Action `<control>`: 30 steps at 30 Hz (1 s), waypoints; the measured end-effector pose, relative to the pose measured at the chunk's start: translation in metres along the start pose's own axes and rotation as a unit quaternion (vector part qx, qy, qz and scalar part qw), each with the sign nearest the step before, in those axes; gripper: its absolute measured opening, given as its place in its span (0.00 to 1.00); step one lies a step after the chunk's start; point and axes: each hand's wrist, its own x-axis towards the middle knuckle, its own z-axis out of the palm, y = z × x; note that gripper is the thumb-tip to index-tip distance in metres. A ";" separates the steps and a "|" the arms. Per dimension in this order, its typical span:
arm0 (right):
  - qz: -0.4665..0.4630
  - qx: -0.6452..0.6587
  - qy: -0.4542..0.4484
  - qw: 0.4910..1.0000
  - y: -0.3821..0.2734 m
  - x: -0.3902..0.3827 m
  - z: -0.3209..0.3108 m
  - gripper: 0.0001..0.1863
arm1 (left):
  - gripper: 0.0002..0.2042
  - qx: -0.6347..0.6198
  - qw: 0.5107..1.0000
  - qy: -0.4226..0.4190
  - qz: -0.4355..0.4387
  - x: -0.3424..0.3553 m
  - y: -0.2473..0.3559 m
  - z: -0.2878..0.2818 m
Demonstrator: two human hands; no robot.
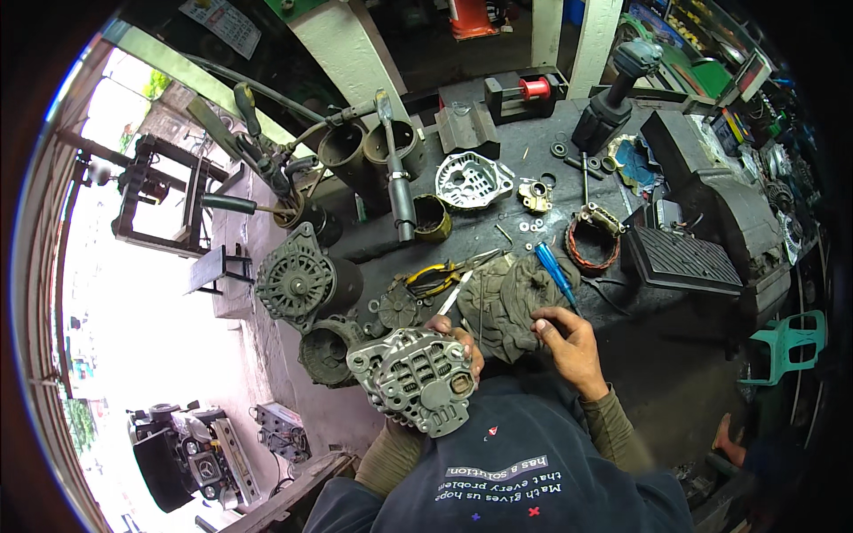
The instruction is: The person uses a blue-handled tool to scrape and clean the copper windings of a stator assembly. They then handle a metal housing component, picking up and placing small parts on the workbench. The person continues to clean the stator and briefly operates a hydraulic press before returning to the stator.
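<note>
In the head view, the left hand's [474, 355] grip is clamped on a slotted silver-grey metal alternator [413, 382], before the torso by the black desk [380, 256]. The right hand [576, 351], beside a crumpled grey-green cloth [506, 306], has fingertips close; whether they pinch anything, I cannot tell. One-handed, the likely heavy alternator could tip and slip.

Left grip [470, 348] mostly hidden behind the alternator [410, 377]

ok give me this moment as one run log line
left hand: holds alternator | right hand: by cloth, grip unclear | nearby: blue-handled tool, red-wound ring
</note>
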 end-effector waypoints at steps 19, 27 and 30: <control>-0.206 -0.426 0.152 0.868 0.003 0.129 -0.032 0.09 | 0.34 -0.031 0.999 -0.008 0.044 -0.064 -0.009 -0.019; -0.297 -0.666 0.111 0.675 0.014 0.208 -0.023 0.09 | 0.31 -0.002 0.994 0.063 0.090 -0.085 -0.006 0.005; -0.312 -0.689 0.085 0.649 0.025 0.219 -0.026 0.08 | 0.30 0.004 0.991 0.079 0.106 -0.091 -0.004 0.007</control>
